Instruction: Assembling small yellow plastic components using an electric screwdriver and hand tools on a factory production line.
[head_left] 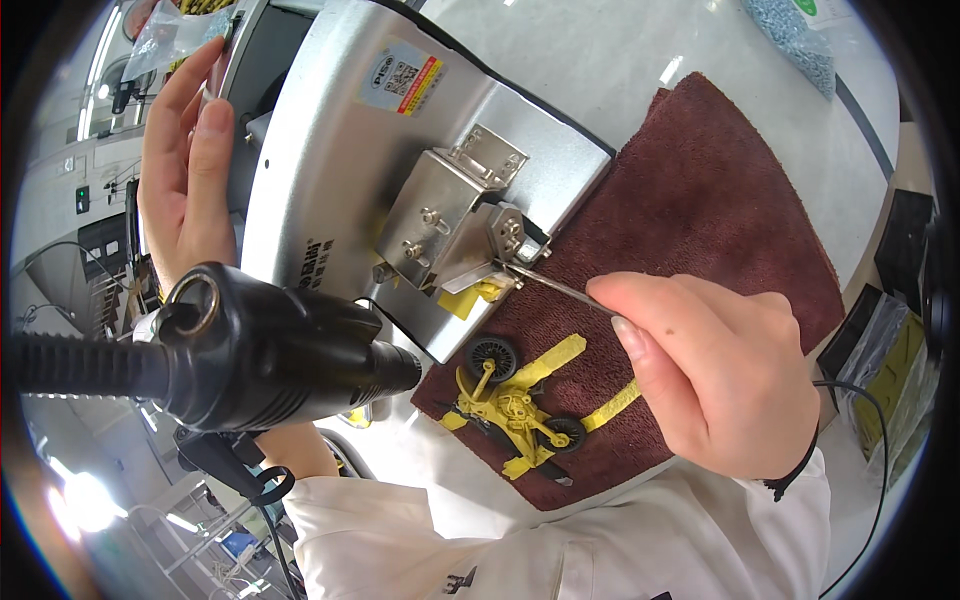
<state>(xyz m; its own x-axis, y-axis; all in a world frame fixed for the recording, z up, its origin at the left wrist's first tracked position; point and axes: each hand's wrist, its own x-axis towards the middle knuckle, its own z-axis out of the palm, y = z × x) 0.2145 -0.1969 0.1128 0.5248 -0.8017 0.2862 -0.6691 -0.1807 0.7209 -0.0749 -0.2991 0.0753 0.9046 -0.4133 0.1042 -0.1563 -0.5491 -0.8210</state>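
Observation:
My right hand [715,365] pinches a thin metal rod-like tool [560,287], its tip against the steel bracket [440,215] on the silver machine [330,170]. Just below that tip, a small yellow piece [462,302] shows at the bracket's lower edge; how it is held is hidden. At the machine's left side is my left hand [195,170], fingers stretched upward and thumb apart, with a fingertip at a dark part near the top. A yellow toy motorcycle [510,412] with black wheels lies on the maroon towel [700,190], near yellow strips [612,405].
A black cylindrical device [280,345] with a ribbed hose crosses the lower left, in front of my left forearm. Bags of small bluish pieces [795,40] lie at the far right. Black trays [905,245] and a cable [880,430] are along the right edge.

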